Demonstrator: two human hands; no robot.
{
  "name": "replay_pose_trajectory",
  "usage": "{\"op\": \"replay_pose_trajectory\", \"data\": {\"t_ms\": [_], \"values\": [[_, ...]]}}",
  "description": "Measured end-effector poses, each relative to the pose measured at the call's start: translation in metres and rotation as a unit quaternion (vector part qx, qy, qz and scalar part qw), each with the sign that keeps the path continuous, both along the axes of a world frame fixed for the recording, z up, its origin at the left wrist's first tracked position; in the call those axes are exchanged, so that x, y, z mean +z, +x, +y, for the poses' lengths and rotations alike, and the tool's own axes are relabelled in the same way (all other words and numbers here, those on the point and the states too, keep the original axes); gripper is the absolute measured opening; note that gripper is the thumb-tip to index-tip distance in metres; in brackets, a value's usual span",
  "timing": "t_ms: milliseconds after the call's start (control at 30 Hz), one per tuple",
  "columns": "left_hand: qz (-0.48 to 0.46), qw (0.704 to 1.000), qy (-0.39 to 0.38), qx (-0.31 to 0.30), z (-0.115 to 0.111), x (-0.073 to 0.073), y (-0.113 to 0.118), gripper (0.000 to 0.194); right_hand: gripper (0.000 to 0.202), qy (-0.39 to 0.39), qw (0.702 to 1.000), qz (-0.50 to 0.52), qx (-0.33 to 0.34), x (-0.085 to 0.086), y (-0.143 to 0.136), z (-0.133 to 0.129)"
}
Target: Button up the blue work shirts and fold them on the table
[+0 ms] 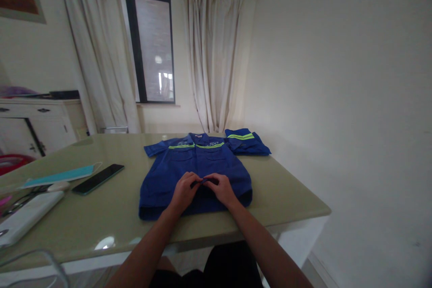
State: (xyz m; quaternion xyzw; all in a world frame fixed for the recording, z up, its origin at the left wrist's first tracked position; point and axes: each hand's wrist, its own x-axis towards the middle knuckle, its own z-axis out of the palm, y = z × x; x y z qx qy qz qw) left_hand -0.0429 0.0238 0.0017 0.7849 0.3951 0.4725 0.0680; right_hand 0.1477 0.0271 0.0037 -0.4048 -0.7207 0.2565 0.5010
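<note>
A blue short-sleeved work shirt (168, 175) with yellow-green reflective stripes lies face up on the table, its collar toward the window. Both hands pinch its front near the bottom hem, at the middle. My left hand (185, 190) grips the cloth left of the front opening, thumb and fingers closed. Right beside it, my right hand (221, 188) pinches the other side, and the fingertips of the two hands nearly meet. The hem is lifted there, leaving a dark gap beneath. Small details between the fingertips are hidden.
Behind the shirt's right sleeve sits a folded blue garment (251, 146) with a similar stripe. On the left of the glossy table (286, 193) lie a phone (98, 180), a light blue face mask (62, 175), a white power bank (30, 217) and cables. A wall rises on the right.
</note>
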Motion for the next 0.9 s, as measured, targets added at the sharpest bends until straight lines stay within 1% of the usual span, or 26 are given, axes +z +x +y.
{"op": "replay_pose_trajectory", "data": {"t_ms": [267, 433, 667, 800, 900], "values": [[0.021, 1.000, 0.004, 0.011, -0.0018, -0.0016, 0.0010, 0.017, 0.010, 0.016, 0.999, -0.039, -0.007, -0.0013, -0.0019, -0.0010], [0.021, 1.000, -0.013, 0.010, -0.0031, 0.0000, 0.0027, 0.016, 0.008, 0.023, 0.998, -0.058, -0.014, -0.0022, -0.0023, -0.0012], [0.031, 0.999, -0.016, 0.003, -0.0047, 0.0001, 0.0038, 0.016, 0.012, 0.032, 0.997, -0.070, -0.028, -0.0027, -0.0008, -0.0003], [0.018, 0.999, -0.036, -0.025, -0.0048, 0.0012, 0.0031, 0.013, 0.012, 0.041, 0.995, -0.078, -0.039, -0.0021, 0.0005, -0.0016], [0.011, 0.998, -0.050, -0.040, -0.0052, 0.0025, 0.0028, 0.011, 0.012, 0.064, 0.992, -0.100, -0.050, -0.0023, 0.0005, -0.0031]]}}
